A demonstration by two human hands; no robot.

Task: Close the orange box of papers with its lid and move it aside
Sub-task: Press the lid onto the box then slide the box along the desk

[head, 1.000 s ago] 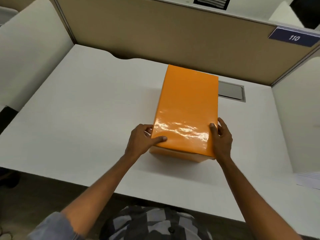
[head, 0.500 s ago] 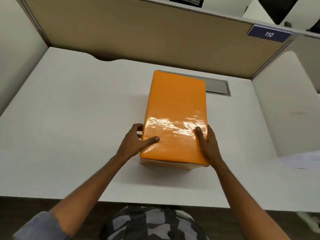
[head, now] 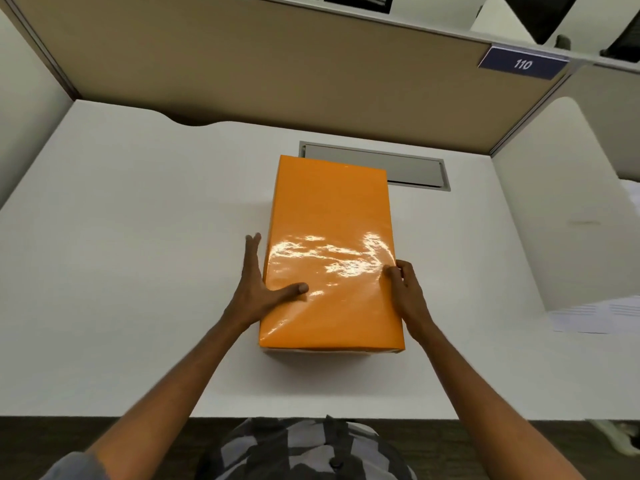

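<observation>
We see a white desk [head: 121, 271] walled by tan partitions [head: 277, 74]. At its centre sits the lidded orange box [head: 330, 251], our left hand [head: 258, 289] flat against one side, right hand [head: 407, 289] gripping the other. A grey hatch [head: 412, 169] lies at one o'clock, papers [head: 595, 315] at three.

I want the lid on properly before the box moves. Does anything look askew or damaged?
Nothing stands out. The orange lid sits square over the box, held between the left hand and right hand.
</observation>
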